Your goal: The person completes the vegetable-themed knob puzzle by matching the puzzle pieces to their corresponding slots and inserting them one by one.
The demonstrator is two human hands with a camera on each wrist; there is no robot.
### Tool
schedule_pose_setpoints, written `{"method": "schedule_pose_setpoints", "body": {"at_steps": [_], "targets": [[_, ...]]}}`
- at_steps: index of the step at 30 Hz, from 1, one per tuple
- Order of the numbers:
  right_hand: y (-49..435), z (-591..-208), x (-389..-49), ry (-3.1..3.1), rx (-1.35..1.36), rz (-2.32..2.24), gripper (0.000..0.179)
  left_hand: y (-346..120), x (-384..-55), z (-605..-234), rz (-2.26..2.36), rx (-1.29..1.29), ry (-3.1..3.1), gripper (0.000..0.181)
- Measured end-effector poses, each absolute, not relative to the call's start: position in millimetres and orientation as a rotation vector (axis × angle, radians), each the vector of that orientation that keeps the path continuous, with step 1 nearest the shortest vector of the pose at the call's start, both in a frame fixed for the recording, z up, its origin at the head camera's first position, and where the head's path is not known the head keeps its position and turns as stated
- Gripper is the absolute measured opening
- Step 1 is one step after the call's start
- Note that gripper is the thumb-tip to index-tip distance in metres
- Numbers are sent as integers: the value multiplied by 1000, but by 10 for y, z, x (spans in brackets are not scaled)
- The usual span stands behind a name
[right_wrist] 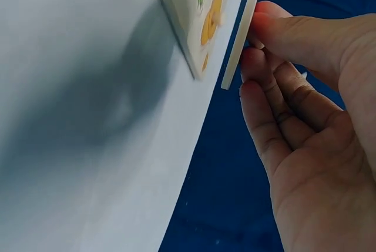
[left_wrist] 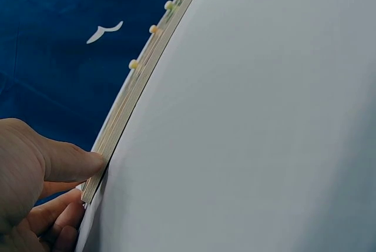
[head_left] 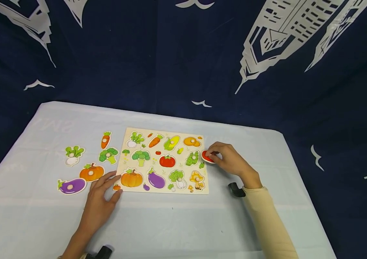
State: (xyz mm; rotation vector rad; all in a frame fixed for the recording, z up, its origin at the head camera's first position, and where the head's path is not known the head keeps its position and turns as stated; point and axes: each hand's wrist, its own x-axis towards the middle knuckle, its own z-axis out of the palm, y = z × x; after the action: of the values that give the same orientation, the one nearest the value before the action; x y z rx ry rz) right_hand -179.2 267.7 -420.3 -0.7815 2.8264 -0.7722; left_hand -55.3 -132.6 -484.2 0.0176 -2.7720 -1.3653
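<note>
My right hand [head_left: 232, 160] pinches the knob of a red tomato puzzle piece [head_left: 207, 157] just off the right edge of the wooden vegetable puzzle board [head_left: 183, 187]. In the right wrist view this tomato piece appears edge-on, raised above the table. The board's tomato recess [head_left: 167, 161] shows its printed picture. My left hand [head_left: 98, 205] holds the board's near left corner between thumb and fingers; in the left wrist view the thumb [left_wrist: 76, 161] lies on the near edge. Knobbed pieces, such as the mushroom [head_left: 197, 180] and bok choy [head_left: 177, 178], sit in the board.
Left of the board lie loose pieces: a carrot [head_left: 105, 140], a white radish [head_left: 74, 155], a broccoli [head_left: 108, 155], a pumpkin [head_left: 91, 172] and an eggplant [head_left: 71, 186]. A white cloth covers the table [head_left: 170, 226]. Behind it hangs a dark blue printed curtain [head_left: 131, 64].
</note>
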Motion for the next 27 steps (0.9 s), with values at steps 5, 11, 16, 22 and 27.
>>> {"method": "schedule_pose_setpoints", "body": {"at_steps": [5, 11, 16, 22, 27], "targets": [[2534, -4227, -1812, 2803, -823, -759, 14, -1327, -555, -4846, -1368, 21, -2773, 50], [2393, -4257, -1826, 2768, -879, -729, 15, -1316, -564, -4856, -1373, 18, -2773, 50], [2262, -4250, -1849, 2751, -910, -717, 14, -1317, -562, -4856, -1377, 11, -2767, 50], [2087, -4234, -1873, 2734, -931, -698, 12, -1321, -562, -4848, -1379, 12, -2766, 50], [1912, -4241, -1891, 2716, -980, -669, 12, -1329, -559, -4849, -1377, 11, -2764, 50]]}}
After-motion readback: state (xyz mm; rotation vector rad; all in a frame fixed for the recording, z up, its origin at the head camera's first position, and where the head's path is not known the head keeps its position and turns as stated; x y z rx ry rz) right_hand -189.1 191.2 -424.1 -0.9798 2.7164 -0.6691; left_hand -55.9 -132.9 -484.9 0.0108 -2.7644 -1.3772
